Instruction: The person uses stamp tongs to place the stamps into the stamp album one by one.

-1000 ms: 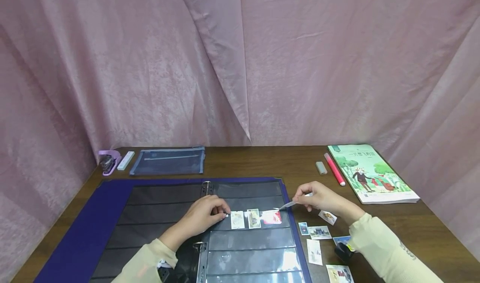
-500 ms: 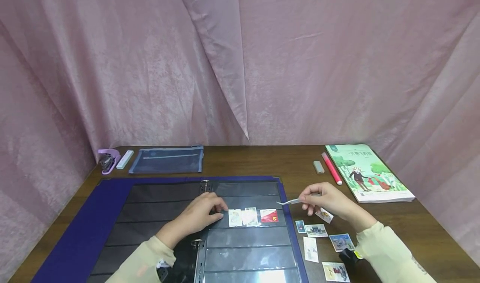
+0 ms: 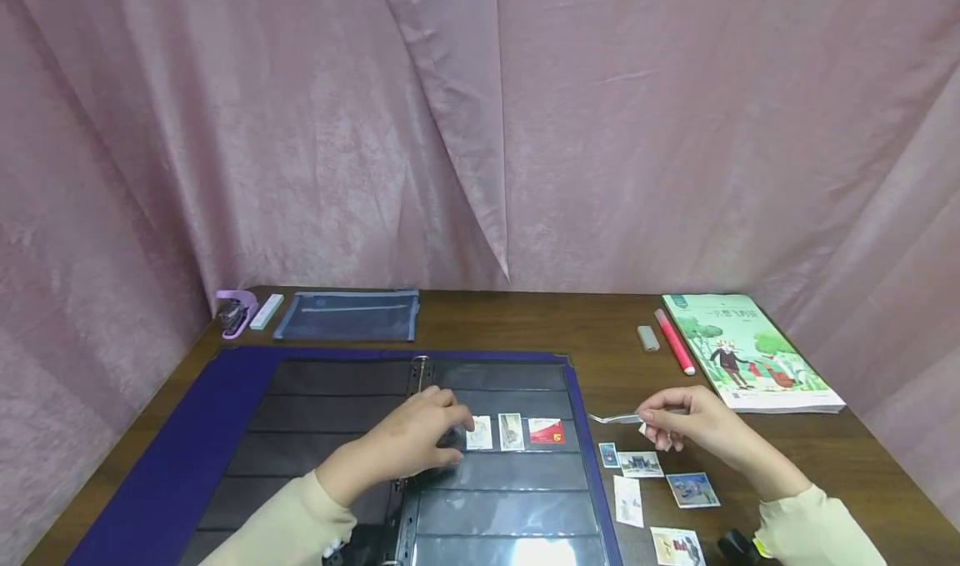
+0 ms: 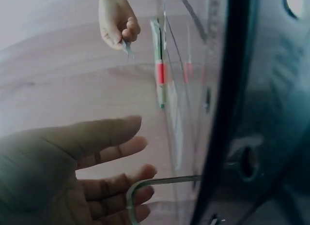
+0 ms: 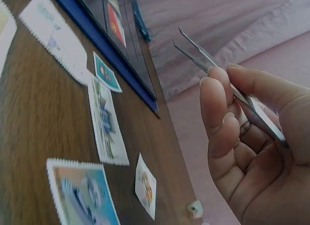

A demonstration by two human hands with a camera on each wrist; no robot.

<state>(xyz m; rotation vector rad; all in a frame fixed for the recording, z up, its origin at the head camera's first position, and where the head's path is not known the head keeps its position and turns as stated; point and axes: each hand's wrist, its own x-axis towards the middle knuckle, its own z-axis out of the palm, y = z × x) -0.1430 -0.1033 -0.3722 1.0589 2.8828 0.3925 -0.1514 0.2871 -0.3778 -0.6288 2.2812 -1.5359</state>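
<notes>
My right hand (image 3: 686, 420) pinches a pair of metal tweezers (image 5: 264, 119) between thumb and fingers, their bent tips apart with nothing between them. The tips are just right of the stamp album (image 3: 517, 474), which lies open with black strip pages. In its third strip on the right page sit three stamps: a pale one (image 3: 480, 433), a second pale one (image 3: 512, 432) and a red one (image 3: 545, 431). My left hand (image 3: 405, 441) hovers by the row's left end, fingers loosely bent and holding nothing; a metal binder ring (image 4: 164, 180) shows near those fingers in the left wrist view.
Several loose stamps (image 3: 641, 464) lie on the wooden table right of the album. Behind them are an eraser (image 3: 648, 338), a pink marker (image 3: 675, 343) and a green book (image 3: 750, 353). A blue mesh pouch (image 3: 347, 316) and a purple tape dispenser (image 3: 237, 313) stand back left.
The tweezers have drawn back from the red stamp to the right, off the album page. My left hand's thumb and fingers have spread apart beside the left stamp.
</notes>
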